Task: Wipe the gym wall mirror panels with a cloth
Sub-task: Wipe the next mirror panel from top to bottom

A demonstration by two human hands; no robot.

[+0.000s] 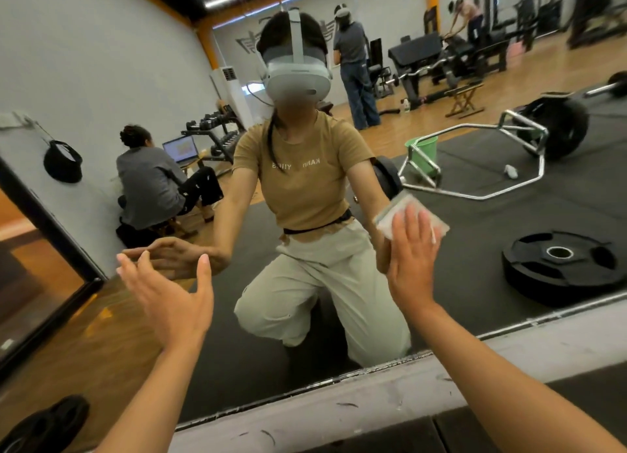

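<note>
A large wall mirror [475, 215] filled most of the view, its lower edge seated on a scuffed grey ledge [339, 408] above the floor. A pale folded cloth [412, 217] was pressed flat against the glass by the right hand [412, 266], whose fingers [409, 222] were held straight and close together over it. The left hand [169, 296] was raised just before the glass with its fingers spread wide, holding nothing. Reflected in the mirror were black rubber matting, a wooden floor, a hex bar [475, 161] loaded with a plate, a loose weight plate [559, 262], a green bucket [424, 147], a dumbbell rack [217, 130] and a seated person [152, 181] at a laptop [181, 147]. To the left, a dark-framed panel edge [51, 222] was seen.
</note>
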